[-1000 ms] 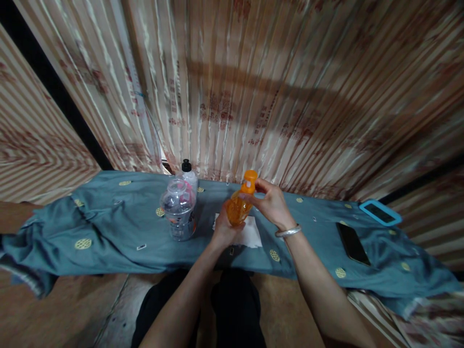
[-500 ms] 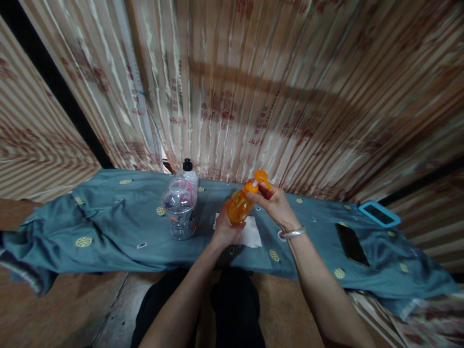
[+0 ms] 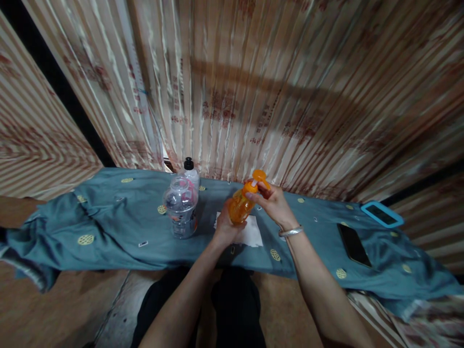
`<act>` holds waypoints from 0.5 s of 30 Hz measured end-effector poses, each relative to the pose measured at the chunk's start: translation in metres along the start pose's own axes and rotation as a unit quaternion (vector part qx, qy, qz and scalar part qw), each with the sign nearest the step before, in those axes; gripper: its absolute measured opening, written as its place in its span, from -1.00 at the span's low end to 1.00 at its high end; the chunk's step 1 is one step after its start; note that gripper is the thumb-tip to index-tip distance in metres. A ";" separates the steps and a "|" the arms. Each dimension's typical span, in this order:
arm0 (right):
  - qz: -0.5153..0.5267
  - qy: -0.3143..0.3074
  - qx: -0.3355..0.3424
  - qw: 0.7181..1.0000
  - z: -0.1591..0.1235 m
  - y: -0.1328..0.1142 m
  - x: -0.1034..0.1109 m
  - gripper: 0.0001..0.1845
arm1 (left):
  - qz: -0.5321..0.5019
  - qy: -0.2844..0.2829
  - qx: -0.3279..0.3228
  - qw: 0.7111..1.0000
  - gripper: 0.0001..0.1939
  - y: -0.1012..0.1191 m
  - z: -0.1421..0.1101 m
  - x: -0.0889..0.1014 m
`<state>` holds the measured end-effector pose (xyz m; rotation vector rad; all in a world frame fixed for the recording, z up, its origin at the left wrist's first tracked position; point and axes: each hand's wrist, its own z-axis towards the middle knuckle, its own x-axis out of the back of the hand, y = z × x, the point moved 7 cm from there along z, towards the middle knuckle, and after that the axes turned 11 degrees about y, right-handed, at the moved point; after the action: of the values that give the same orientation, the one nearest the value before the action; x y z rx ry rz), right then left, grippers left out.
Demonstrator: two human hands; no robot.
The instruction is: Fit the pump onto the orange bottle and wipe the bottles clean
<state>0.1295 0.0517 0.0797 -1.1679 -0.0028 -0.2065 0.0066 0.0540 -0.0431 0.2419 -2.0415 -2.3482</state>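
Observation:
An orange see-through bottle (image 3: pixel 239 207) is held tilted in front of me, its top leaning to the right. My left hand (image 3: pixel 225 227) is wrapped round the lower body of the bottle. At its neck, my right hand (image 3: pixel 272 202) grips the orange collar with thumb and fingers. The round orange cap (image 3: pixel 259 175) is flipped up, and a pale spout shows beneath it. Below the bottle lies a white sheet of paper (image 3: pixel 251 233), partly covered by my left hand.
Left of my hands stand a clear plastic cup with a domed lid (image 3: pixel 181 215) and, behind it, a clear bottle with a black cap (image 3: pixel 189 165). A black phone (image 3: pixel 354 244) and a blue-framed tablet (image 3: pixel 382 214) lie at the right on the teal cloth (image 3: pixel 119 217). A striped curtain (image 3: pixel 232 87) hangs behind.
Both hands keep the same hold on the orange bottle, with its cap still up. The view has shifted very slightly; nothing else has visibly moved.

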 end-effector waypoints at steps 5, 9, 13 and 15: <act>-0.014 -0.001 0.014 1.000 -0.002 0.000 0.000 -0.56 | 0.017 0.004 -0.011 1.000 -0.27 0.000 0.001 0.002; -0.035 0.005 0.030 0.999 -0.002 -0.001 -0.001 -0.57 | 0.032 0.003 -0.018 0.999 -0.28 0.000 0.001 0.002; -0.073 0.025 0.042 0.996 -0.002 -0.002 0.000 -0.62 | 0.030 0.007 -0.016 0.999 -0.29 0.000 0.001 0.001; -0.098 0.042 0.047 0.993 -0.003 -0.003 0.000 -0.64 | 0.021 0.007 -0.005 1.000 -0.29 0.000 0.001 0.001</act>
<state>0.1290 0.0483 0.0814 -1.0644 -0.0522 -0.4242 0.0058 0.0550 -0.0429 0.2123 -2.0067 -2.3246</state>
